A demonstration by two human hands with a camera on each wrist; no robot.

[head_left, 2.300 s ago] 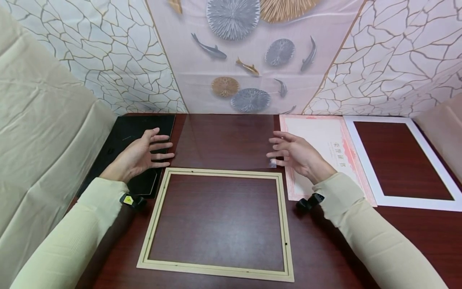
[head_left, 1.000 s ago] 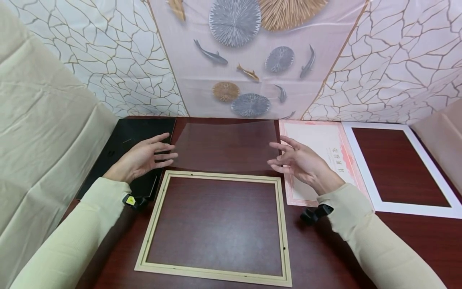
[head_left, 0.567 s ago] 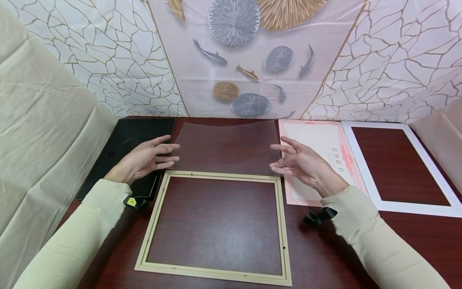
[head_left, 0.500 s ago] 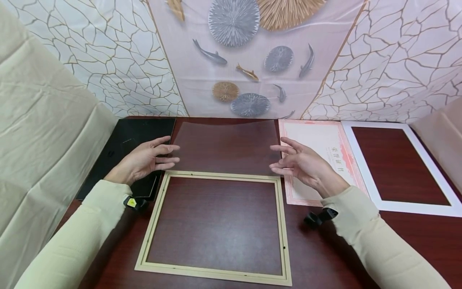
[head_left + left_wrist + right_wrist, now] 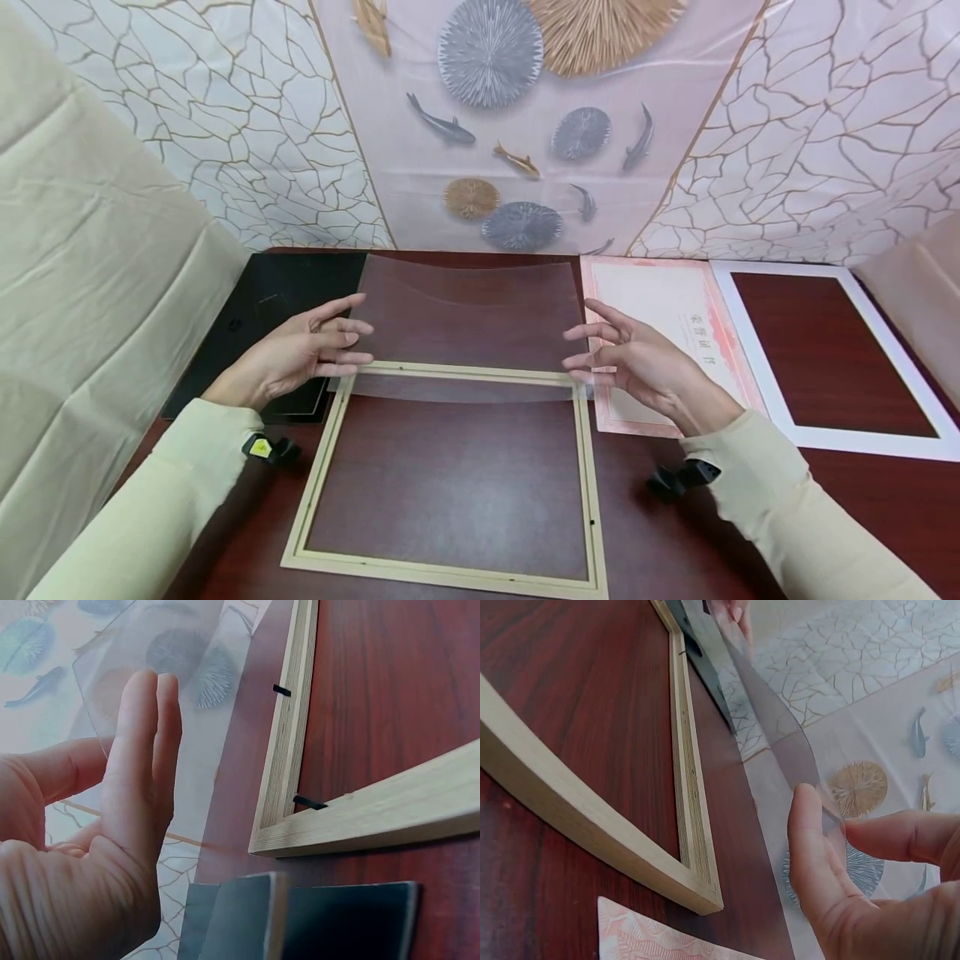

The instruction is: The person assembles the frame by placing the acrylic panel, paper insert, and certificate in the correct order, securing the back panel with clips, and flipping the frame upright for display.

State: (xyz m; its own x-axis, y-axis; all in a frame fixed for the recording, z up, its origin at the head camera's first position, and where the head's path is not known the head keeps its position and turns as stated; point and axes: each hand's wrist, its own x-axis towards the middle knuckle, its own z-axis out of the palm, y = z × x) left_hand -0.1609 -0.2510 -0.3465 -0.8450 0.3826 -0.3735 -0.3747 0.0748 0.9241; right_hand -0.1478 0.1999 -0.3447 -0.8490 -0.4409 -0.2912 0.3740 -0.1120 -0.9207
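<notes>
A clear, bendy plastic sheet is held up between both hands, its middle sagging. My left hand pinches the left edge between thumb and fingers. On the opposite edge, my right hand has the same pinch; the right wrist view shows thumb and finger meeting on the sheet. A pale wooden frame lies flat on the table in front of me. The sheet's near edge hangs over the frame's far bar; whether they touch I cannot tell.
A black backing board lies at the back left, partly behind my left hand. To the right are a pink-bordered certificate and a white mat with a rectangular opening. A patterned cloth stands behind the dark red table.
The plastic sheet has come up off the table and toward me, so its near edge now overlaps the wooden frame's far bar. Both hands have moved slightly nearer. The frame has stayed put.
</notes>
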